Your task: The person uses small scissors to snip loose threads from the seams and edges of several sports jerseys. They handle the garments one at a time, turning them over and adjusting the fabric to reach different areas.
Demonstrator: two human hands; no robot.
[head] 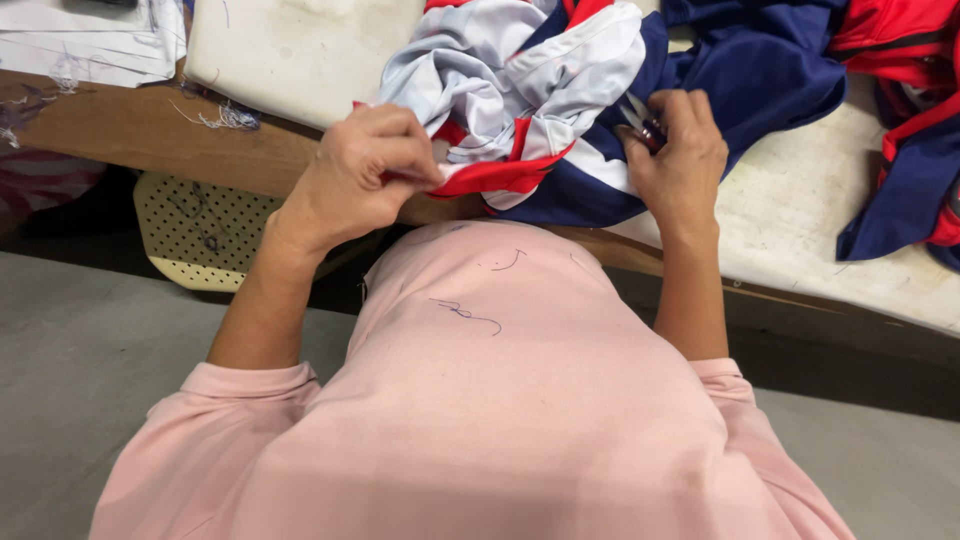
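bunched garment [520, 100] on the table [800, 200], at its near edge. left hand [365, 170] at the garment's left side, pinching its edge; right hand [680, 155] at its right side, closed around thread snips [640, 122]. more cloth [900, 110] farther right on the table. loose thread scraps [225, 118] left of the garment.

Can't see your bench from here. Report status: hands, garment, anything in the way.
Left hand pinching the red hem of the garment. Right hand holding small thread snips against the blue panel. Loose thread scraps on the table edge, clear of the hands.
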